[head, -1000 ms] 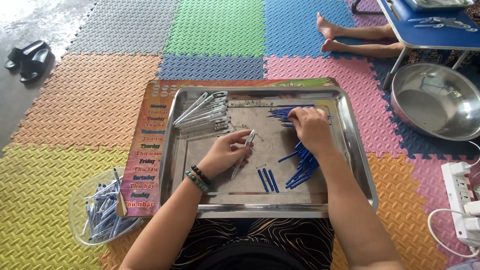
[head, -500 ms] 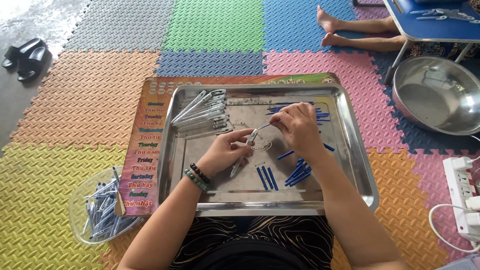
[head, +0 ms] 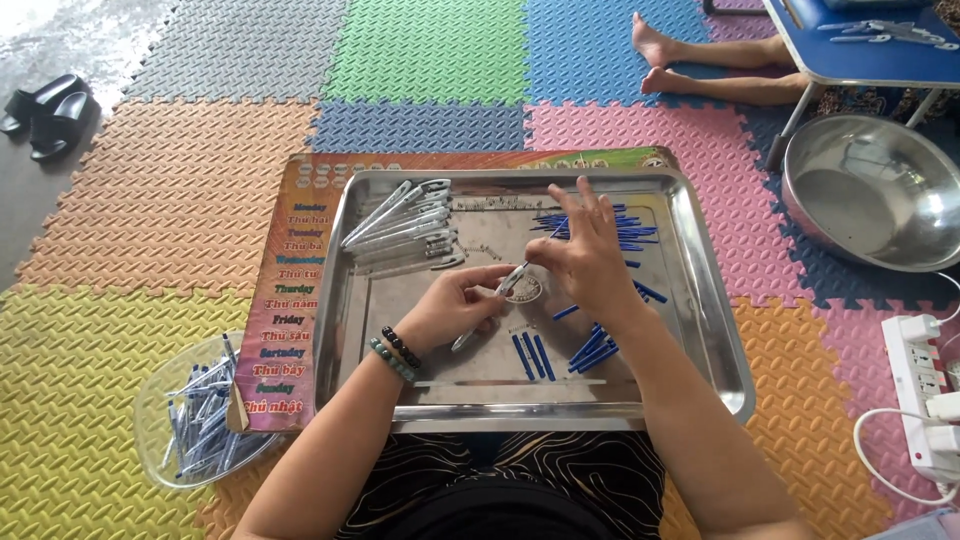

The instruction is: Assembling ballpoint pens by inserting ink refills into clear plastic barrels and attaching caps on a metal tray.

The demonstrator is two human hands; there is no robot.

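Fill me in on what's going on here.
A person sits on foam mats over a metal tray. The left hand holds a clear pen barrel, and the right hand brings a thin part to its upper end. Clear barrels are piled at the tray's upper left, with blue pieces scattered on the right. A plastic bowl of pens sits left of the tray.

Bright, even daylight — sharp focus, mild glare on the tray (head: 715, 290).
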